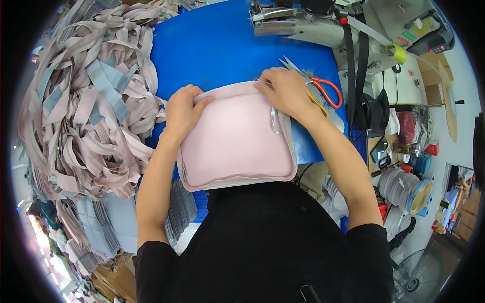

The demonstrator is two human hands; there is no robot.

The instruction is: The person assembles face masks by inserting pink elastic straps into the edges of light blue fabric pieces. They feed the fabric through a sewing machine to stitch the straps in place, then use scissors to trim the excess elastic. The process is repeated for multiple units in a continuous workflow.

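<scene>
Blue worktable stretches beyond the grip, away from the body. Left of the hands, pink and grey-blue fabric strips lie in a tangled heap. Left hand pinches the far-left corner of a pink case — which spans between the hands and back toward the person. Right hand pinches its far-right edge — fingertips partly hidden, seemingly curled over it. Scissors lie just right of that hand; a sewing machine stands beyond.
</scene>
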